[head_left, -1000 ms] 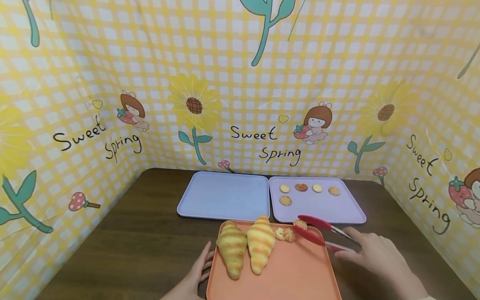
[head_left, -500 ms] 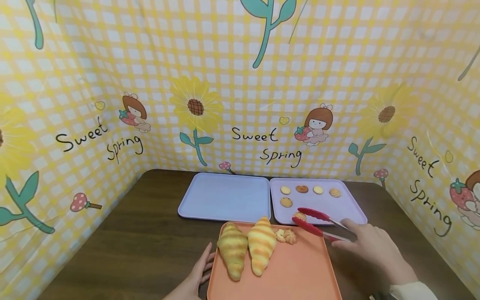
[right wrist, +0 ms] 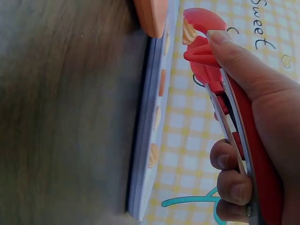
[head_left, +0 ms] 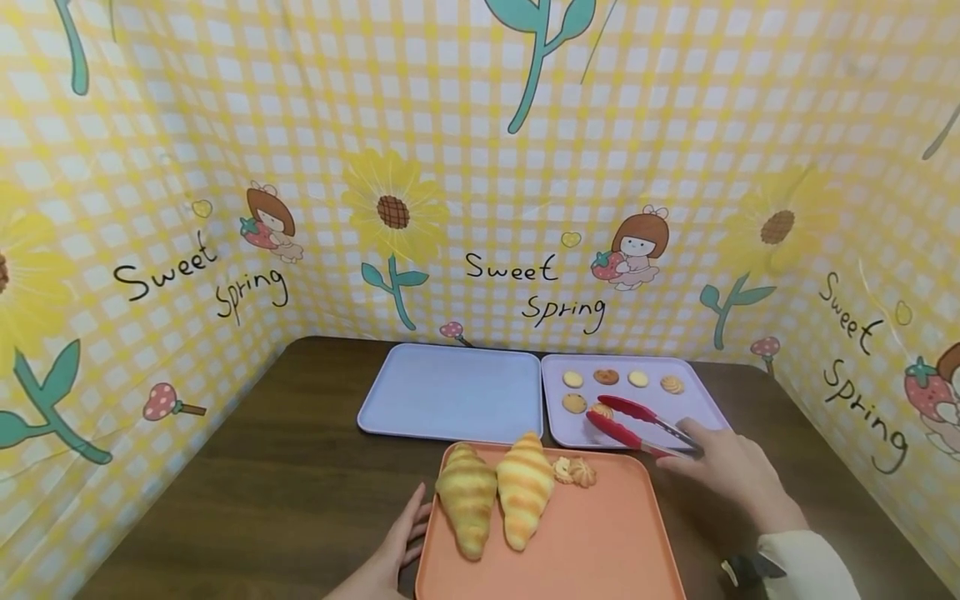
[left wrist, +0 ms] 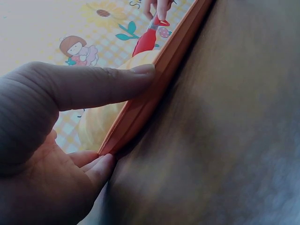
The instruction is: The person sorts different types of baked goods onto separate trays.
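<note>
The orange tray (head_left: 585, 542) meets your left hand (head_left: 397, 542), thumb and fingers apart at its edge; over the lavender tray (head_left: 697, 404), tongs (right wrist: 253, 140) gripped in your right hand (head_left: 731, 471) clamp a swirled cookie (right wrist: 189, 33), probably light, stiff and crumbly, so squeeze its sides gently.

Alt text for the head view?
Right hand holds red tongs gripping a swirled cookie over a lilac tray of five more cookies. Left hand grips an orange tray bearing two croissants and piped cookies; a blue tray lies left of the lilac one.
</note>
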The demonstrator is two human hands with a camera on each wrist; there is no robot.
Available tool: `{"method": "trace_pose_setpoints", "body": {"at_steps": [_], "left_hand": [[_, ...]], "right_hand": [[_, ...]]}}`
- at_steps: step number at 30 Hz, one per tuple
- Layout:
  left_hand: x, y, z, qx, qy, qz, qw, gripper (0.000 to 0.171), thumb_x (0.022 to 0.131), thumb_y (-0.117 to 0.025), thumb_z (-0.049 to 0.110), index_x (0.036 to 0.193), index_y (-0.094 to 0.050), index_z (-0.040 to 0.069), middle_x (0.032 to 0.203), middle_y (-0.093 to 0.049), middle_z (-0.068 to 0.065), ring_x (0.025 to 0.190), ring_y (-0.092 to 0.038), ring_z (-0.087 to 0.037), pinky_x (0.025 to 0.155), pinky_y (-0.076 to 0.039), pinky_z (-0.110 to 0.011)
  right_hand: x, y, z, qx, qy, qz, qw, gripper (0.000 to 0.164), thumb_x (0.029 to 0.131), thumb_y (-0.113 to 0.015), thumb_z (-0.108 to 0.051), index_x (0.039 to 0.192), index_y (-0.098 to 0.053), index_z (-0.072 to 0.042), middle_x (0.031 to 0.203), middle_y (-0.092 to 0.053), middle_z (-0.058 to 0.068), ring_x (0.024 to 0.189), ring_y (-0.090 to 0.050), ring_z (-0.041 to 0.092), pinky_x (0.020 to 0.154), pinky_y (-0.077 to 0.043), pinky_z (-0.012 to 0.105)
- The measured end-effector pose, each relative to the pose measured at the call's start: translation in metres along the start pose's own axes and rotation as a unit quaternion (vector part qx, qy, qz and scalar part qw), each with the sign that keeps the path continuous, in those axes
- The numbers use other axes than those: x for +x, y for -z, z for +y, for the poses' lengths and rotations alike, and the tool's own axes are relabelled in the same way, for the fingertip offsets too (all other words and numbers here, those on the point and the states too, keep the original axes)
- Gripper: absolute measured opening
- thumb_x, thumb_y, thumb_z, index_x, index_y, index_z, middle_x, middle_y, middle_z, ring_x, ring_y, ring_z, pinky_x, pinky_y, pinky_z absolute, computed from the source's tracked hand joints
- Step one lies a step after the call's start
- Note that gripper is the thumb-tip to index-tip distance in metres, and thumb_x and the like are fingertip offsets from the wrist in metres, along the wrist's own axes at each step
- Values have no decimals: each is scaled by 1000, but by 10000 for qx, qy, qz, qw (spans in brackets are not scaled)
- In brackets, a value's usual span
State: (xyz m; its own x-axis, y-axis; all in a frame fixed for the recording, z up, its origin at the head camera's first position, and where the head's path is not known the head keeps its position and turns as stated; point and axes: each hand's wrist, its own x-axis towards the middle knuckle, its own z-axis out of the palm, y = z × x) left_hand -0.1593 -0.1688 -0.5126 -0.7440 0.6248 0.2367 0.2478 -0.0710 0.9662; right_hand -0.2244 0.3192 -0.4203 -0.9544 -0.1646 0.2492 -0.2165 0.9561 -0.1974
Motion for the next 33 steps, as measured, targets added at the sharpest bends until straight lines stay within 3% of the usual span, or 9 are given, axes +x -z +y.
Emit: {"method": "trace_pose_setpoints", "body": {"at_steps": [4, 7, 10, 15, 17, 23, 25, 30, 33], "left_hand": [[0, 0, 2, 17, 73, 27, 10000, 125, 85, -77, 47, 156, 16, 3, 151, -7, -42, 136, -27, -36, 103, -37, -24], [1, 0, 4, 28, 108, -11, 9999, 126, 85, -76, 46, 154, 18, -2, 151, -7, -42, 136, -26, -40, 103, -37, -24], [1, 0, 5, 23, 82, -46, 10000, 125, 86, -76, 46, 156, 17, 2, 151, -6, -43, 137, -27, -33, 103, -37, -23], [0, 0, 3, 15, -33, -63, 10000, 120, 86, -76, 45, 158, 14, 13, 149, -5, -44, 134, -30, -9, 103, -36, -23], [0, 0, 3, 11, -22, -74, 10000, 120, 86, -76, 45, 158, 14, 12, 149, -5, -45, 134, -30, -10, 103, -36, -23], [1, 1, 3, 92, 40, -93, 9999, 125, 87, -75, 46, 154, 18, -2, 149, -5, -45, 137, -25, -40, 103, -37, -23], [0, 1, 3, 115, 11, -98, 9999, 124, 87, -75, 46, 155, 17, 0, 149, -5, -45, 137, -26, -36, 103, -37, -24], [0, 1, 1, 90, -89, -107, 9999, 117, 86, -75, 46, 158, 13, 20, 148, -5, -46, 133, -31, -3, 103, -37, -23], [1, 1, -1, 84, -97, -109, 9999, 117, 86, -75, 48, 158, 12, 23, 148, -6, -46, 136, -30, -9, 103, -37, -23]], "right_hand": [[9, -7, 5, -52, -40, -5, 10000, 67, 76, -71, -70, 113, -63, -15, 86, -68, 14, 72, -62, 33, 63, -48, 55], [14, -10, 9, -57, -75, -8, 10000, 69, 77, -71, -70, 115, -63, -13, 88, -69, 16, 73, -62, 33, 64, -48, 56], [18, -13, 12, -34, -123, -24, 9999, 69, 78, -72, -68, 115, -63, -11, 89, -68, 16, 73, -61, 32, 65, -49, 56], [24, -15, 15, -26, -212, -151, 9997, 70, 79, -71, -67, 116, -61, -7, 90, -67, 17, 72, -59, 33, 64, -49, 56], [25, -16, 16, -24, -281, -222, 9994, 71, 80, -71, -66, 116, -61, -6, 90, -66, 18, 72, -59, 34, 64, -49, 56], [30, -20, 19, -12, -481, -405, 9980, 74, 82, -70, -65, 123, -59, -4, 98, -66, 24, 78, -61, 39, 70, -50, 59], [31, -21, 20, -13, -518, -435, 9977, 76, 82, -69, -66, 124, -59, -4, 101, -66, 25, 80, -62, 40, 71, -50, 60], [33, -21, 22, 6, -535, -492, 9974, 75, 81, -70, -66, 121, -59, -3, 97, -66, 23, 76, -60, 37, 67, -49, 56], [32, -21, 21, 11, -529, -534, 9972, 74, 81, -70, -66, 119, -59, -3, 96, -66, 21, 76, -60, 35, 66, -49, 55]]}}
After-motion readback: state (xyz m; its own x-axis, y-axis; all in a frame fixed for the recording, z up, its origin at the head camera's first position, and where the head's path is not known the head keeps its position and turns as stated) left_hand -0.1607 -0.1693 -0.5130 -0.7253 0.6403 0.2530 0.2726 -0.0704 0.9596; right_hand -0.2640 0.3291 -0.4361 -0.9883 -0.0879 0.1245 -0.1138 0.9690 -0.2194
